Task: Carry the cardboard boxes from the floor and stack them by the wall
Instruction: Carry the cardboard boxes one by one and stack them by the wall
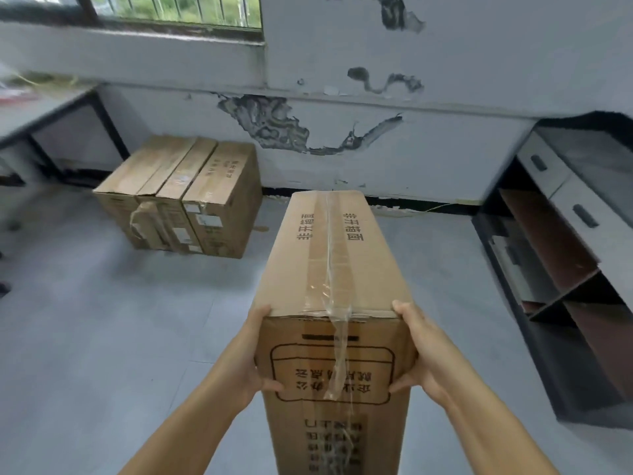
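Cardboard fills the lower centre of the frame: a long, narrow cardboard box is held up off the floor between two bare hands. Clear tape runs down the middle of its upper face, with printed characters on either side, and a loose strip of tape hangs over the near end panel, which carries a printed rounded frame and more characters. The left hand clasps the left near corner, thumb lying on the end panel and fingers curled round the side. The right hand mirrors it on the right near corner, thumb on the end panel, fingers wrapped round the far side. Each grip is closed on the box; both forearms reach up from the bottom edge of the frame.

At centre left, a row of similar cardboard boxes stands on the grey floor, packed side by side and touching, close to the wall. White labels and tape show on their near ends. The wall's pale paint is peeling in dark patches. A barred window sits at upper left. Beneath it, at left, part of a dark-framed worktop shows. At right stands a grey cabinet with drawers and open brown compartments.
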